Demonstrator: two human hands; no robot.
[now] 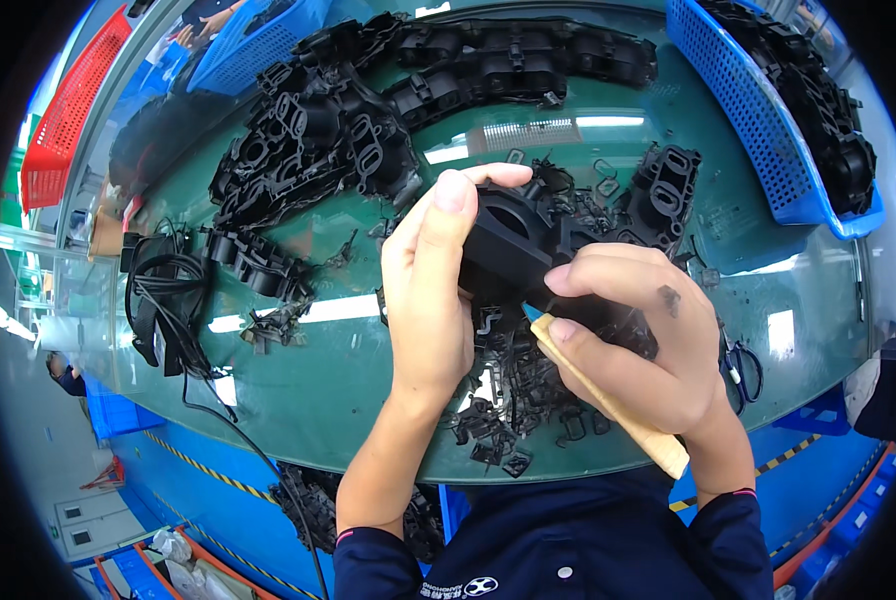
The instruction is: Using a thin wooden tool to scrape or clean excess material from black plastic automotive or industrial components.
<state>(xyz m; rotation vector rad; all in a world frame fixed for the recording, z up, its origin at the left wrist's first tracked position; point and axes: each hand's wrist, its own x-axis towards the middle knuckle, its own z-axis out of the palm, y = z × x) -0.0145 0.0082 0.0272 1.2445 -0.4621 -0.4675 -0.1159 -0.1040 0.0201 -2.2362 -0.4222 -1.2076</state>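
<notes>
"Left hand (430,280) first: what is it doing?"

"Grasping a black plastic part (508,245), thumb up and a finger reaching over its top edge. That part sits just off centre of the view, toward one o'clock, with a rounded opening facing up."

"And the right hand (653,335)?"

"Closed around a slim tool with a pale yellow handle (628,425). Its handle slants down toward five o'clock, and its blue tip (532,312) points toward eleven, at the part's lower edge. Whether tip and plastic touch, I cannot tell."

"What lies about them?"

"Small black scraps (513,395) are strewn over the green tabletop (368,425) at five o'clock, just below the part. Scissors (736,372) lie between three and four, beyond the right hand."

"Farther out?"

"A heap of black moulded pieces (288,150) spreads between ten and eleven, and a row of longer ones (528,65) curves along from twelve to one. At two stands a blue perforated basket (753,115), loaded with more black parts (808,95). A coiled black cable (168,280) sits at nine, and a red basket (73,115) at ten."
</notes>
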